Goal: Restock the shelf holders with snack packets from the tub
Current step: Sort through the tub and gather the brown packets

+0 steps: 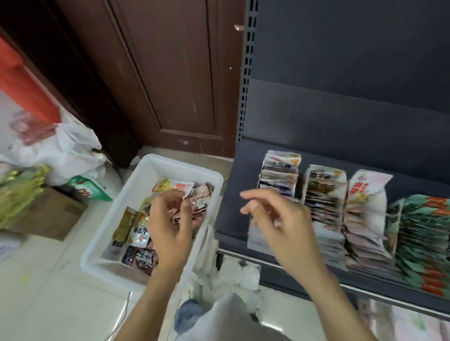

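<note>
Holders on the shelf look mostly full. Tub on the floor has a fair pile of packets left. My left hand pinches a packet over it; right hand hangs loose, empty, near the first row.
</note>
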`<state>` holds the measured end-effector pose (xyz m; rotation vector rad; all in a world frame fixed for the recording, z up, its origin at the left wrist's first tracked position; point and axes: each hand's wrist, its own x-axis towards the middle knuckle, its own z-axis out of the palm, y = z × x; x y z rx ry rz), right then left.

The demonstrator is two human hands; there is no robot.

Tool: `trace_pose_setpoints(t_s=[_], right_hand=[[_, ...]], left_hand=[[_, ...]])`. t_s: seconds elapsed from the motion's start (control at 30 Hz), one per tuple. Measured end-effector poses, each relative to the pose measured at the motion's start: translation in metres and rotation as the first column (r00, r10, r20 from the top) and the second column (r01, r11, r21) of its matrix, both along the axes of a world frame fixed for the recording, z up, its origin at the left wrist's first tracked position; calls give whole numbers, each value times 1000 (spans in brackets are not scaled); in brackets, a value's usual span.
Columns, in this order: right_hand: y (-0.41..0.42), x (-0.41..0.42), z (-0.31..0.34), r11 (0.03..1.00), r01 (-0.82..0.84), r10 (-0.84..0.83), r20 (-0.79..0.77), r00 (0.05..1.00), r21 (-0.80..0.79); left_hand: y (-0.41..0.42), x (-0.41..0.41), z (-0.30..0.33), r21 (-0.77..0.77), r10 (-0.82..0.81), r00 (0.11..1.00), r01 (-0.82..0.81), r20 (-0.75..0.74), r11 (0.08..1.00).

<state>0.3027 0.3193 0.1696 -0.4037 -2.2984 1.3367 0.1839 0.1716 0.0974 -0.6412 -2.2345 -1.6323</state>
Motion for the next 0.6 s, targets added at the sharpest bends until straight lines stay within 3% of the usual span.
trace_pose_setpoints(t_s=[0.1,0.17,0.23,0.33,0.47,0.6], right_hand=[[-46,-37,-35,978,-183,158,219,963,98],[-72,-61,-66,937,-297,199,419,886,184],[-93,-82,-98,897,-373,204,527,825,237],[-113,-112,-139,883,-414,204,613,763,222],[-118,-151,-179,899,-373,120,691,713,229],[-112,-194,-211,863,-391,62,700,711,321]], left_hand=[[-61,-35,-42,-301,60,981,-1,185,954],[-96,-59,-74,-536,91,936,114,340,837],[-119,-78,-100,-655,147,871,230,468,719],[-134,-96,-132,-704,161,824,344,544,621],[-132,-115,-165,-778,100,846,427,524,462],[-130,-129,-186,-789,62,849,457,525,411]])
